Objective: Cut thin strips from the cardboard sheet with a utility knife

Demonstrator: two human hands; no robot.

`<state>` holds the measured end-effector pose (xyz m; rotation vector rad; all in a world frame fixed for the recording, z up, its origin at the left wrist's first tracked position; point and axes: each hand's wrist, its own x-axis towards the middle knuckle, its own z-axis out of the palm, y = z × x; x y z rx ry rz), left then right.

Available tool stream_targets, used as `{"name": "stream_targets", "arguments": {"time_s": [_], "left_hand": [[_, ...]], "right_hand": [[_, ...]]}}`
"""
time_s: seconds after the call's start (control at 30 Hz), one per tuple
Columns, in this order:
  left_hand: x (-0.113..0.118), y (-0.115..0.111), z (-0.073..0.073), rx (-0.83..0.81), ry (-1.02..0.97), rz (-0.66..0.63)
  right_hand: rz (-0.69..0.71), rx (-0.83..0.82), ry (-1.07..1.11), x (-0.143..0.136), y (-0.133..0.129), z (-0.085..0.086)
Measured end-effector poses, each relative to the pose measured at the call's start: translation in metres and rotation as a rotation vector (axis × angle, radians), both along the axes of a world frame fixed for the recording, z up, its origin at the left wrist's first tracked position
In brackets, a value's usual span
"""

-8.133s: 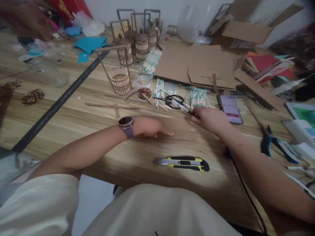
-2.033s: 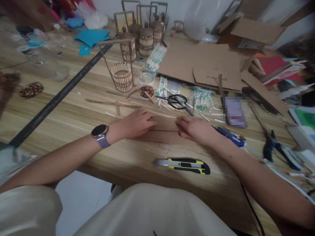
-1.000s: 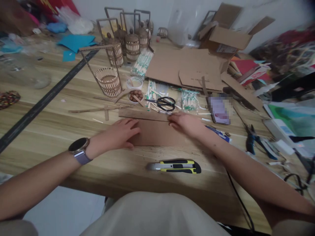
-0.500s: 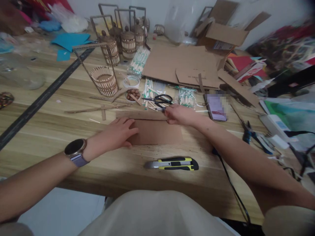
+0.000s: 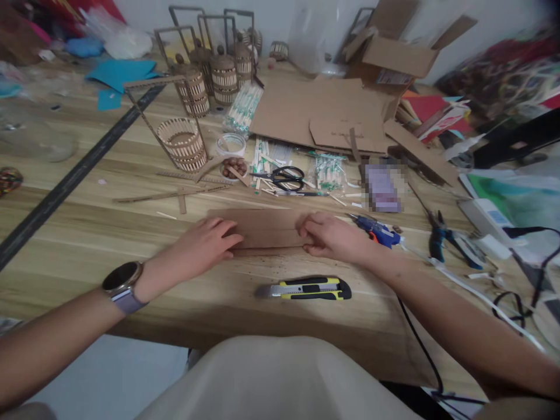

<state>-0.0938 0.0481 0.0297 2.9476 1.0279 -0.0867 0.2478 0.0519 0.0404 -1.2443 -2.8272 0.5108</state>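
A flat brown piece of cardboard [image 5: 266, 220] lies on the table before me, with a narrower cardboard strip along its near side. My left hand [image 5: 213, 238] holds the left end, its fingers on top and its thumb by the near edge. At the right end, my right hand [image 5: 326, 234] has curled fingers gripping the cardboard near its front edge. The fingertips are partly hidden. Closer to me lies a yellow and black utility knife [image 5: 306, 288], blade to the left. A blue glue gun [image 5: 378, 230] rests just beyond my right wrist.
Behind the cardboard lie black scissors [image 5: 289, 178], scattered matchstick-like sticks [image 5: 265, 154] and a bowl of brown beads [image 5: 234, 168]. A small stick basket [image 5: 181, 146] stands at back left. Pliers [image 5: 436, 236] lie right; a long dark ruler [image 5: 79, 169] crosses the left side.
My right hand has come from the cardboard's far edge toward its near edge, and the cardboard strip has shifted toward me. The glue gun, formerly behind my arm, now shows.
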Motion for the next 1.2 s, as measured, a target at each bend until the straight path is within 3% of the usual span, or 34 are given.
{"name": "stream_targets", "arguments": {"time_s": [0.17,0.57,1.2], "left_hand": [[-0.007,-0.001,-0.005,-0.049,-0.017,0.017],[-0.015,0.0,-0.017,-0.094,-0.104,-0.018],[-0.025,0.003,-0.02,-0.115,-0.157,-0.089]], "right_hand": [[0.031,0.054,0.024,0.007,-0.002,-0.008],[0.004,-0.026,0.072,0.027,-0.007,-0.009],[0.012,-0.231,0.146,0.035,0.0,0.001]]}}
